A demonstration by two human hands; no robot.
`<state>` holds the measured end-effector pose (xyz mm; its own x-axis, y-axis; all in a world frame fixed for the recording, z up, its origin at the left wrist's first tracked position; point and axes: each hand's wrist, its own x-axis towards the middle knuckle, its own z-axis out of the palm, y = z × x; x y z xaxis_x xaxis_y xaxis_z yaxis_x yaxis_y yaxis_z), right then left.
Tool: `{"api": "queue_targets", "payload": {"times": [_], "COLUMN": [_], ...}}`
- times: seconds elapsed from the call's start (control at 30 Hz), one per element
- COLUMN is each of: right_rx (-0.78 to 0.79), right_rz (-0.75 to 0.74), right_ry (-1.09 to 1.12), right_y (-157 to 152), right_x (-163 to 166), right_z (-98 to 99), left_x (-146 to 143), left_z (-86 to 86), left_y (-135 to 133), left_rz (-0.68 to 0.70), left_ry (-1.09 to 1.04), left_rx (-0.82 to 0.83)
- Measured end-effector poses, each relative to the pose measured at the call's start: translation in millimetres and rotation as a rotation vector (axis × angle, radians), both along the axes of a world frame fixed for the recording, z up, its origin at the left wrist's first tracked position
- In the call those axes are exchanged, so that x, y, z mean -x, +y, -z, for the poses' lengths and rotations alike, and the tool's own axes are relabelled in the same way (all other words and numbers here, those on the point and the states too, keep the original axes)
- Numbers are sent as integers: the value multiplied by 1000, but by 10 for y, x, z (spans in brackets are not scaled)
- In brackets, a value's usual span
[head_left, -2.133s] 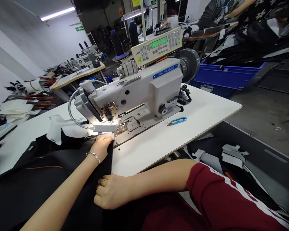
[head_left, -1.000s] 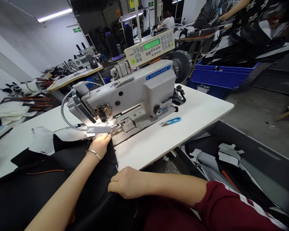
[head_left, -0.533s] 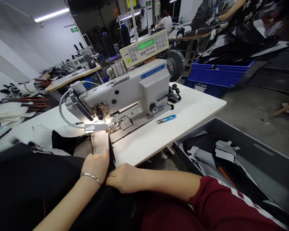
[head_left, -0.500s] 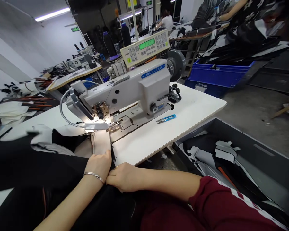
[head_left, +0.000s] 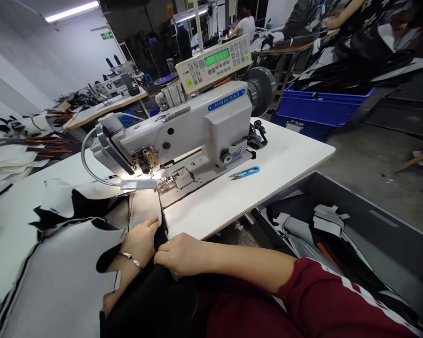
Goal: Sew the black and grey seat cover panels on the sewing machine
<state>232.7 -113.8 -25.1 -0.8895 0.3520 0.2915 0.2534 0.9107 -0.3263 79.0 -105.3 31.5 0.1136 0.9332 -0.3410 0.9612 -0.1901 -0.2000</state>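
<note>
Below the needle of a white sewing machine (head_left: 188, 126), a pale fabric strip (head_left: 144, 206) lies under the small lamp bar (head_left: 138, 184). My left hand (head_left: 140, 241) is closed on the near end of this fabric, fingertips at its edge; the thumb is hidden. Close beside it, my right hand (head_left: 179, 254) grips black fabric (head_left: 151, 300) at the table's front edge, fingers curled in. A large light-grey fabric panel (head_left: 63, 277) with dark edges and notches drapes over my left forearm. More black and pale pieces (head_left: 61, 199) bunch left of the needle.
Blue thread snips (head_left: 245, 173) lie on the white tabletop (head_left: 211, 206) right of the needle. A grey bin (head_left: 395, 225) with cut pieces stands at my right, a blue crate (head_left: 320, 108) behind it. Other people work at the back.
The fabric at left, a blurred black mass before, has turned over and now shows its light-grey side across my left forearm. My left hand has shifted slightly left; my right hand stays nearly in place.
</note>
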Motion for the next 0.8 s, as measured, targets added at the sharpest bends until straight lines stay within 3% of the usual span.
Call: {"api": "queue_targets", "payload": {"times": [0.27, 0.47, 0.63, 0.8], "right_rx": [49, 19, -73, -98], "right_rz": [-46, -125, -175, -186], "right_ry": [-84, -192, -229, -196], "right_y": [242, 433, 597, 728], "right_x": [15, 55, 112, 130], "right_z": [-142, -275, -265, -215], "left_x": [114, 62, 135, 67], "left_z": [74, 137, 234, 170], "left_y": [249, 400, 549, 644], "left_rz": [0, -74, -27, -99], "left_ry": [-118, -67, -94, -66], "left_rx": [4, -86, -107, -98]}}
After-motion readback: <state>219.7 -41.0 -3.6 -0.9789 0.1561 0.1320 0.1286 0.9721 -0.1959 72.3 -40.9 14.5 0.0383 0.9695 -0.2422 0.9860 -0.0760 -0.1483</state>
